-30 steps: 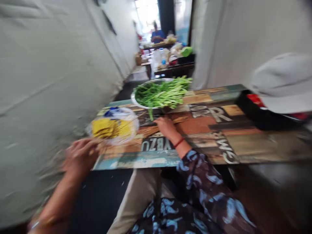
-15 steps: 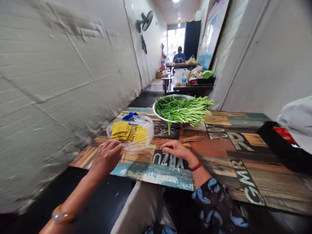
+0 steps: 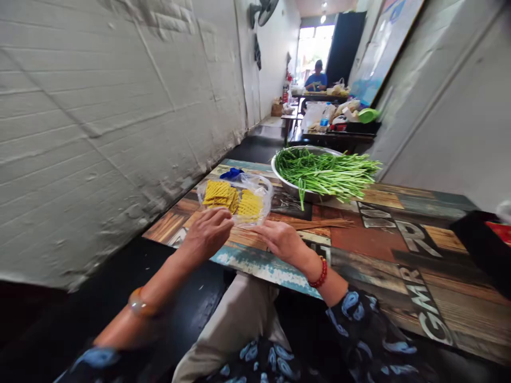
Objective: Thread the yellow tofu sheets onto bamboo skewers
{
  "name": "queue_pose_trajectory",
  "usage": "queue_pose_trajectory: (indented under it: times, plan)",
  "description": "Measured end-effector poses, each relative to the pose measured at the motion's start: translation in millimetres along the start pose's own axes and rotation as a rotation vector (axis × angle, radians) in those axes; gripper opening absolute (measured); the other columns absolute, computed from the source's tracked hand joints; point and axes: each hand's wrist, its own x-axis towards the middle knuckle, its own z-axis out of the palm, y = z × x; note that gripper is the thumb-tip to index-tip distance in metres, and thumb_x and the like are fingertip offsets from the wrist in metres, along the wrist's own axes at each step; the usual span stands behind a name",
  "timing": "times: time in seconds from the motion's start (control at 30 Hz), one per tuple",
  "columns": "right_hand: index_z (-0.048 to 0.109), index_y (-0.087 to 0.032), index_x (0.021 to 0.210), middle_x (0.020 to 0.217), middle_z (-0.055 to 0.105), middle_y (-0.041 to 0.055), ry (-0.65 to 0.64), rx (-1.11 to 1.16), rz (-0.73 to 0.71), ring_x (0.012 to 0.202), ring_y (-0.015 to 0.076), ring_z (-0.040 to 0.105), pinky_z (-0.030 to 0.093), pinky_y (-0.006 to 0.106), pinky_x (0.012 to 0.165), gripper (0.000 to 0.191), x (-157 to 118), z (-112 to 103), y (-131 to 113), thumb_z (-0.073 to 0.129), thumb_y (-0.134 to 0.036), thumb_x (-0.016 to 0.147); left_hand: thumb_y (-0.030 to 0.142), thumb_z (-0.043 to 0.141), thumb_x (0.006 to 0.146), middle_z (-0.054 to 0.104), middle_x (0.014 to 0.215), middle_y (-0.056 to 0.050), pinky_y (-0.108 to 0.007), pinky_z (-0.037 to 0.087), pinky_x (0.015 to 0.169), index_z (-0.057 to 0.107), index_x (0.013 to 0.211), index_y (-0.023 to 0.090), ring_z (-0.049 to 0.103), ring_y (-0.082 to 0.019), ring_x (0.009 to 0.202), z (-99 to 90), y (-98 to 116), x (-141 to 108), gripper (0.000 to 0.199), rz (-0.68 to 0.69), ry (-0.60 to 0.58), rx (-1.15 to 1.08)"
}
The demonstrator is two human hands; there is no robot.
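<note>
My left hand (image 3: 209,232) is closed in a pinch on a thin wooden skewer, only faintly visible between my two hands. My right hand (image 3: 284,242) has its thumb and fingers pinched together at the skewer's other end, just right of the left hand. Right beyond them lies a clear plastic bag (image 3: 265,194) holding stacked yellow ridged slabs (image 3: 217,193) and a second pile of yellow slabs (image 3: 250,205). More thin wooden skewers (image 3: 325,224) lie in a loose bundle on the table, to the right of my right hand.
A metal bowl (image 3: 284,183) heaped with long green stalks (image 3: 331,173) stands at the table's far side. Blue cloth (image 3: 231,173) lies behind the bag. A black item (image 3: 475,244) rests at the right of the patterned table (image 3: 359,255). Farther back, a person (image 3: 316,80) sits at another table.
My right hand has moved left and met the skewer near my left hand. The skewer, earlier pointing out to the right, now lies between both hands. The camera view has shifted.
</note>
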Motion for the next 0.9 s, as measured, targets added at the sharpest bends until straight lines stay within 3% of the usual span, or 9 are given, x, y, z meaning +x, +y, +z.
queue_pose_trajectory:
  times: [0.07, 0.13, 0.2, 0.27, 0.33, 0.43, 0.6, 0.7, 0.9]
  plan:
    - [0.068, -0.023, 0.125, 0.111, 0.074, 0.0092, 0.000, 0.139, 0.055, 0.100, 0.0218, 0.070, 0.054, 0.034, 0.087, 0.032, -1.5, 8.0, 0.8, 0.048, -0.022, 0.099, 0.020, 0.044, 0.096, 0.070, 0.106, -0.006, -0.038, 0.045, 0.098, 0.067, 0.091, 0.025, 0.060, -0.022, 0.112, 5.4, 3.1, 4.5, 0.023, -0.011, 0.010, -0.029]
    - [0.072, -0.023, 0.113, 0.088, 0.075, 0.0047, -0.009, 0.378, 0.205, 0.070, 0.0174, 0.071, 0.055, 0.029, 0.066, 0.027, -4.1, 15.4, 7.8, 0.051, -0.027, 0.096, 0.024, 0.047, 0.096, 0.069, 0.110, -0.007, -0.039, 0.044, 0.100, 0.067, 0.099, 0.024, 0.060, -0.023, 0.113, 14.3, 0.6, 6.2, 0.021, -0.089, 0.038, -0.083]
    - [0.072, -0.021, 0.102, 0.067, 0.068, -0.0011, 0.030, 0.669, 0.458, 0.044, 0.0114, 0.058, 0.045, 0.023, 0.044, 0.023, -5.9, 21.0, 19.6, 0.056, -0.031, 0.089, 0.027, 0.048, 0.095, 0.068, 0.114, -0.011, -0.040, 0.046, 0.099, 0.066, 0.112, 0.022, 0.060, -0.024, 0.112, 26.3, -6.6, 5.3, 0.025, -0.227, 0.121, -0.174]
    - [0.067, -0.019, 0.092, 0.059, 0.061, -0.0051, 0.131, 0.888, 0.687, 0.035, 0.0076, 0.048, 0.031, 0.018, 0.034, 0.020, -6.5, 23.8, 32.6, 0.061, -0.033, 0.079, 0.027, 0.049, 0.094, 0.068, 0.112, -0.012, -0.040, 0.048, 0.096, 0.064, 0.117, 0.019, 0.062, -0.023, 0.107, 40.2, -15.9, 3.2, 0.029, -0.354, 0.165, -0.292]
    - [0.061, -0.019, 0.086, 0.056, 0.057, -0.0074, 0.208, 0.982, 0.790, 0.032, 0.0057, 0.044, 0.022, 0.016, 0.031, 0.020, -6.7, 24.0, 43.1, 0.061, -0.035, 0.073, 0.025, 0.050, 0.092, 0.069, 0.105, -0.010, -0.038, 0.051, 0.091, 0.064, 0.115, 0.018, 0.064, -0.022, 0.098, 54.3, -24.2, 2.9, 0.028, -0.442, 0.140, -0.379]
    - [0.058, -0.019, 0.088, 0.056, 0.056, -0.0083, 0.234, 1.029, 0.808, 0.032, 0.0047, 0.042, 0.020, 0.015, 0.030, 0.024, -7.5, 22.4, 49.5, 0.058, -0.036, 0.070, 0.023, 0.052, 0.090, 0.071, 0.101, -0.010, -0.036, 0.052, 0.087, 0.067, 0.110, 0.016, 0.065, -0.021, 0.093, 72.6, -30.7, 12.3, 0.025, -0.484, 0.030, -0.396]
    - [0.059, -0.018, 0.088, 0.056, 0.058, -0.0076, 0.210, 1.055, 0.817, 0.036, 0.0051, 0.047, 0.024, 0.014, 0.033, 0.025, -7.9, 23.8, 45.6, 0.060, -0.033, 0.068, 0.021, 0.049, 0.093, 0.070, 0.116, -0.012, -0.035, 0.047, 0.100, 0.067, 0.118, 0.014, 0.063, -0.023, 0.112, 97.3, -31.3, 51.1, 0.031, -0.440, -0.233, -0.169]
    - [0.060, -0.018, 0.086, 0.055, 0.058, -0.0071, 0.208, 1.048, 0.821, 0.037, 0.0056, 0.048, 0.025, 0.015, 0.034, 0.024, -6.9, 24.1, 45.0, 0.061, -0.033, 0.068, 0.018, 0.052, 0.090, 0.069, 0.119, -0.013, -0.037, 0.046, 0.102, 0.067, 0.119, 0.015, 0.063, -0.025, 0.113, 111.1, -31.9, 72.0, 0.033, -0.407, -0.318, -0.107]
    - [0.060, -0.018, 0.084, 0.055, 0.058, -0.0068, 0.236, 1.057, 0.815, 0.038, 0.0062, 0.048, 0.026, 0.016, 0.036, 0.019, -4.3, 20.2, 48.2, 0.059, -0.029, 0.069, 0.022, 0.059, 0.085, 0.070, 0.114, -0.014, -0.037, 0.047, 0.096, 0.069, 0.115, 0.015, 0.064, -0.027, 0.107, 120.6, -37.0, 89.1, 0.033, -0.378, -0.471, 0.002]
